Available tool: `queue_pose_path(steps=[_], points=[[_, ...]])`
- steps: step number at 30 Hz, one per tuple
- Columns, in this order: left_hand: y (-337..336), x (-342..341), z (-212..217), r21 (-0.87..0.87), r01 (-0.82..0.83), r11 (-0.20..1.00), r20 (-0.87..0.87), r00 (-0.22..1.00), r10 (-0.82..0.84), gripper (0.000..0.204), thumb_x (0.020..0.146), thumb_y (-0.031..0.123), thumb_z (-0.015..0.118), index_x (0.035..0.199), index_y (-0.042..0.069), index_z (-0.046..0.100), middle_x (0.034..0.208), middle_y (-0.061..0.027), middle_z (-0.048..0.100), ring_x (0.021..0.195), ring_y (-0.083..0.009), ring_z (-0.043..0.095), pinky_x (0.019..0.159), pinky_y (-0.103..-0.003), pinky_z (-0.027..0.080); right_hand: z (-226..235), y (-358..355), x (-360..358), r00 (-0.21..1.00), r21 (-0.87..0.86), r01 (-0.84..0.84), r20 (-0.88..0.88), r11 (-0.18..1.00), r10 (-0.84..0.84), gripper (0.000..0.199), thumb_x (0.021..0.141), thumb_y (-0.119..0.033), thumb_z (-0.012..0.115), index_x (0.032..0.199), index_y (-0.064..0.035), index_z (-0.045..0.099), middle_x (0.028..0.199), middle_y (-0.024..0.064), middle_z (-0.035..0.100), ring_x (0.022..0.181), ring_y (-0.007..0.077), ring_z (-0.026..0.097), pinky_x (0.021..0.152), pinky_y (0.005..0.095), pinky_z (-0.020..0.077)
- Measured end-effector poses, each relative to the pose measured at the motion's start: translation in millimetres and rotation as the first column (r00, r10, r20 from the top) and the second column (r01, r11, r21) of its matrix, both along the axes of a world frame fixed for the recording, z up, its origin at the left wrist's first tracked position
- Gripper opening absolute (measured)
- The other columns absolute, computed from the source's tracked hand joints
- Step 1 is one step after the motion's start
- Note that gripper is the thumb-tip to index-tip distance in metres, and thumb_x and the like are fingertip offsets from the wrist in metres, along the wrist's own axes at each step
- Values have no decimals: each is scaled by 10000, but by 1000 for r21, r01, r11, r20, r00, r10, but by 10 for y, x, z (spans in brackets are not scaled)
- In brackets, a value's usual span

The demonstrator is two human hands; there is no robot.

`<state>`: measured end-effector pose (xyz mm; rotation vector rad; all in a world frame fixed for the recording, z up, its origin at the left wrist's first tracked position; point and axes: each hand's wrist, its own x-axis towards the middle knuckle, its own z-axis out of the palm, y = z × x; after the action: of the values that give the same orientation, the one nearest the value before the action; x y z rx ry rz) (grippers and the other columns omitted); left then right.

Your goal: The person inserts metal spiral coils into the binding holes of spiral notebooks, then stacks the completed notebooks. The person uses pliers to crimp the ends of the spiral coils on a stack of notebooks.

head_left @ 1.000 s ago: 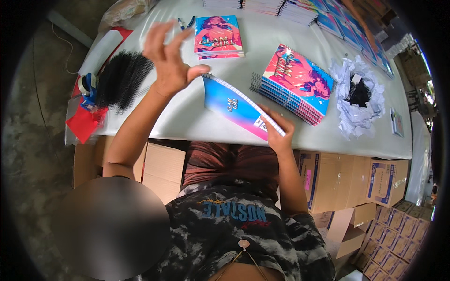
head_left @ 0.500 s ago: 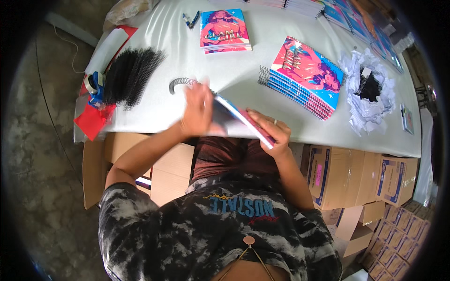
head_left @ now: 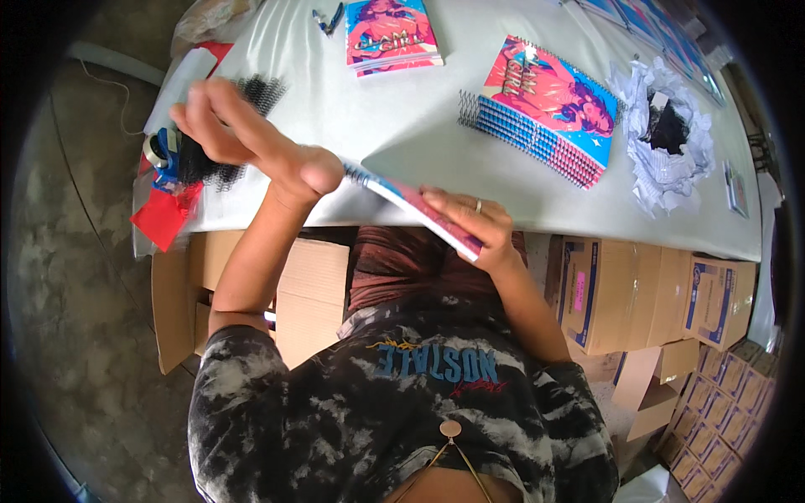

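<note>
My right hand [head_left: 482, 225] grips a notebook [head_left: 428, 211] by its near right end, thumb and fingers on either face, and holds it edge-on at a slant over the table's front edge. Dark coil loops show along the notebook's far left end. There my left hand [head_left: 260, 142] is raised, fingers stretched out to the left, with its thumb side close to the coil. Whether it touches the coil I cannot tell, as the hand covers that end. Beyond it lies a heap of black spiral coils [head_left: 260, 94], partly hidden by my left hand.
A stack of coil-bound notebooks [head_left: 549, 105] stands right of centre, a smaller notebook pile [head_left: 392, 38] at the back beside blue-handled pliers [head_left: 327, 18]. Crumpled paper [head_left: 650, 172] holds black scraps at right. A blue tape dispenser [head_left: 166, 159] sits left. Cardboard boxes [head_left: 625, 293] stand below.
My left hand has moved left and up from the notebook's end, its fingers now stretched out. The coil end that stuck out past it is hidden now. The right hand keeps its hold.
</note>
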<state>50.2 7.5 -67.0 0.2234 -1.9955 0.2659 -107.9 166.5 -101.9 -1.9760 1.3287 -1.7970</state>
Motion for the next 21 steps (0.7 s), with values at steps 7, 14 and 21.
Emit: queue_pose_path(steps=[7,14,21], points=[[255,238,-333,-191,221,956,271,948,-165,1132,682,847,309,1351,-66,281,1397,-312,190,1329,-457,133,1033,-617,45,-22,36,-17,996,-12,82,-32,997,-83,353,707,1,665,1059,10,635,1017,160,654,927,266,651,786,327,519],[403,207,-885,226,286,931,217,917,-335,970,677,783,483,1342,82,403,1385,-273,262,1323,-454,162,1035,-593,96,-69,-32,23,995,-5,88,38,996,-87,402,694,34,657,1094,10,620,1056,156,642,937,266,646,792,330,517],[136,4,-507,219,139,966,52,987,-154,1117,644,859,363,1290,-52,378,1347,-253,307,1286,-458,184,1028,-605,73,-43,-27,78,998,8,62,24,998,-62,472,699,42,641,1163,-28,586,1051,136,647,905,257,654,770,332,521]])
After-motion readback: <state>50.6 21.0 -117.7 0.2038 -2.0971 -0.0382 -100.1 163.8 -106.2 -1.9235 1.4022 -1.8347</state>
